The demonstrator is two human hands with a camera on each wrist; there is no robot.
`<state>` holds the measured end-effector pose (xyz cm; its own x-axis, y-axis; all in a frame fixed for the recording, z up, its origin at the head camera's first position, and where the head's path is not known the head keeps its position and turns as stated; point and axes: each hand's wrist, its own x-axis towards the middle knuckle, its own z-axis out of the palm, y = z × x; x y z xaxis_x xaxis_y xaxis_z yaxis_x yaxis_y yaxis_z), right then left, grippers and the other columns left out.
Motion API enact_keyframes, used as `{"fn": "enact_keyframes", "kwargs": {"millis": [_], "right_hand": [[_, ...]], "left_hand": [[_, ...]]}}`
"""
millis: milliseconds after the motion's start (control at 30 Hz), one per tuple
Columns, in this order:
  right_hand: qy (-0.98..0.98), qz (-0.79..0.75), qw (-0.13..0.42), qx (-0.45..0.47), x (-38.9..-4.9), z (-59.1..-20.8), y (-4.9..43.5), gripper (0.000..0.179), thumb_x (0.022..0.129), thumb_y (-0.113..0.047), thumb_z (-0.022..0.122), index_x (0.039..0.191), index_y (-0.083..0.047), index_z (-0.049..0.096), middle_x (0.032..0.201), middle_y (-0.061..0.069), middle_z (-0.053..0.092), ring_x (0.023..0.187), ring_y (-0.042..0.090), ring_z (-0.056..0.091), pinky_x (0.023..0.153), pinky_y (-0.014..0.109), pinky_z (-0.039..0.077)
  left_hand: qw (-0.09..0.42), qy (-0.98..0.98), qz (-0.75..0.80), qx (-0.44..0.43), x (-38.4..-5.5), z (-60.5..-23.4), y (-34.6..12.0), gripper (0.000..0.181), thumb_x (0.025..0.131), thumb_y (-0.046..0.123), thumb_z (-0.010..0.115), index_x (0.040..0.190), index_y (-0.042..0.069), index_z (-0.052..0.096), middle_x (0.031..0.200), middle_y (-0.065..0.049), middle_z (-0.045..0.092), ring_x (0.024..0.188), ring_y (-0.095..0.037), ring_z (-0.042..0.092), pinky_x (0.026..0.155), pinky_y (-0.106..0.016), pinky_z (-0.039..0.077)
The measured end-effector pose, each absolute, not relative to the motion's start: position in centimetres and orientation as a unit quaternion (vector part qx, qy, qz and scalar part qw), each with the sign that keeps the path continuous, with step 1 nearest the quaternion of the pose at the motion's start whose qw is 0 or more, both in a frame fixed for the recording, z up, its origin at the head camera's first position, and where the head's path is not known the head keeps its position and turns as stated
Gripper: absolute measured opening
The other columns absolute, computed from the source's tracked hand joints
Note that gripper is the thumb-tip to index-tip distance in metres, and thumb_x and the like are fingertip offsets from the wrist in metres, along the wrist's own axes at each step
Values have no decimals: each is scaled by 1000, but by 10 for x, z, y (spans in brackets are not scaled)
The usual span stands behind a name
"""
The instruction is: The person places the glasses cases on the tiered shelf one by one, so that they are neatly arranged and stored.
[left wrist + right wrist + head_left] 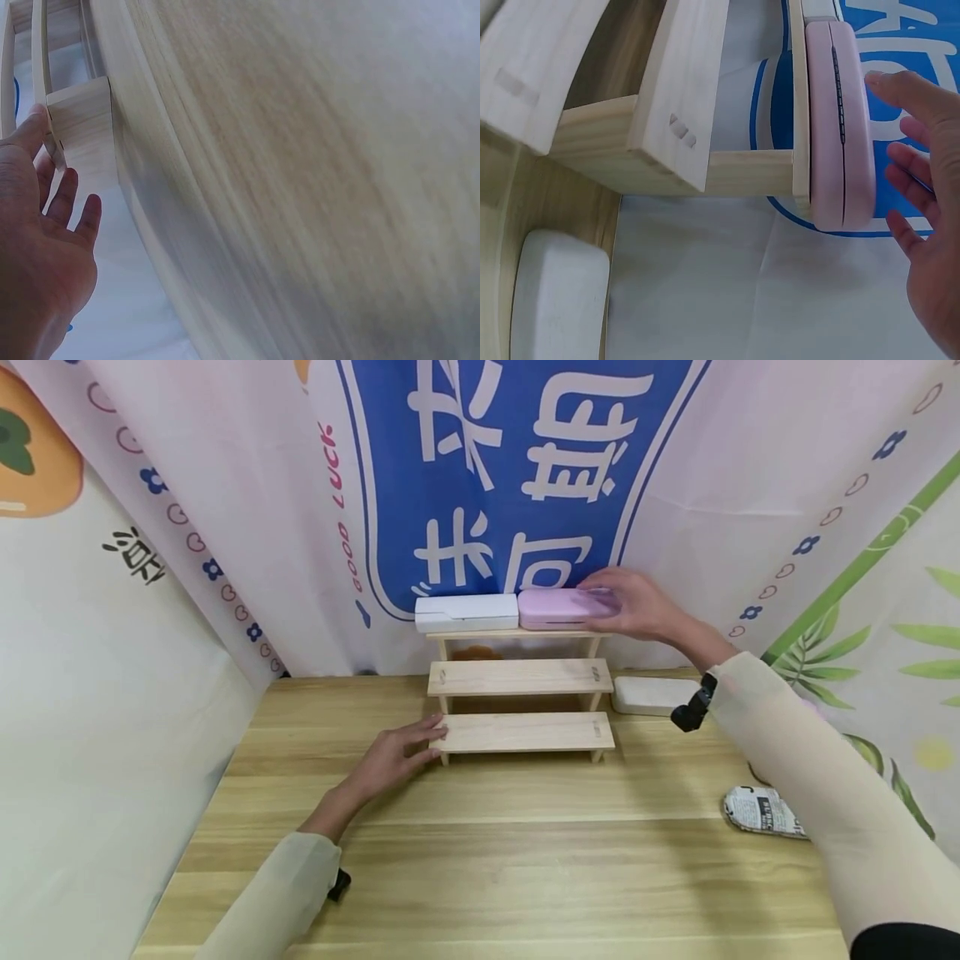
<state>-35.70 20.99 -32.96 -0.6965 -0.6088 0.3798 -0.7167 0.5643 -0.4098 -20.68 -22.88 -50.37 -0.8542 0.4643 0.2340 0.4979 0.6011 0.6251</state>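
A three-tier wooden stand (521, 731) stands on the table against the curtain. At the left end of its lowest step, my left hand (393, 758) grips the board between thumb and fingers; the left wrist view shows this hand (45, 240) at the board's end. On the top tier a pink glasses case (558, 608) lies beside a white case (467, 612). My right hand (633, 606) is at the pink case's right end. In the right wrist view its fingers are spread loosely beside the pink case (841, 127), with the thumb tip close to its surface.
A whitish case (648, 695) lies on the table right of the stand. Farther right is a newspaper-print case (761, 812), partly behind my right sleeve. A printed curtain (285, 527) hangs behind the stand. The wooden table (487, 860) extends toward me.
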Motion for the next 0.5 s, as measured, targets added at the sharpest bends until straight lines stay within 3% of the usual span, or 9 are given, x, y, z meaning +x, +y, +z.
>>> {"fn": "enact_keyframes", "kwargs": {"millis": [500], "right_hand": [[-865,258,111,416,-319,-340,259,58,76,-16,90,127,5,71,130,25,70,125,48,61,110,70,44]], "left_hand": [[27,-894,-355,-271,-206,-503,-228,40,99,16,76,138,10,70,158,-10,52,143,-33,54,116,-50,48]]}}
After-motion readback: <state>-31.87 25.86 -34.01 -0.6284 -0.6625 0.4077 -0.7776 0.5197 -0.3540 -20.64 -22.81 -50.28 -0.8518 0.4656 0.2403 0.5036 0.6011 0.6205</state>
